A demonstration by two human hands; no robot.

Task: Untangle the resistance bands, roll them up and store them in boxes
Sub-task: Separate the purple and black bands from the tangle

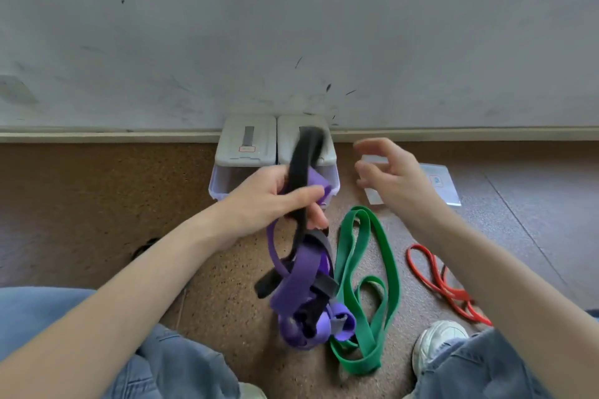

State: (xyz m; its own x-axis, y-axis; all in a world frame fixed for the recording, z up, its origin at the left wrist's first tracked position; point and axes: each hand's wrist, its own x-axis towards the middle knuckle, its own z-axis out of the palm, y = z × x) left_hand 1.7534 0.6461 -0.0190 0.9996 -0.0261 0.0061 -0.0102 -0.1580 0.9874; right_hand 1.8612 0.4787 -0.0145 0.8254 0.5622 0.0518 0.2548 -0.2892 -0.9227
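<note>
While left hand (272,201) fingers grip the black-purple tangle (304,285) hanging lengthwise downward, right hand (389,172) fingers spread.

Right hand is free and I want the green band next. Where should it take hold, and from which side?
Grip the green band at its far looped end, reaching down from above with the right hand. That end lies flat on the floor, apart from the purple-black tangle in the left hand.

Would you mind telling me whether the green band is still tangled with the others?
Untangled: the green band lies alone on the floor, beside the purple-and-black knot.
</note>
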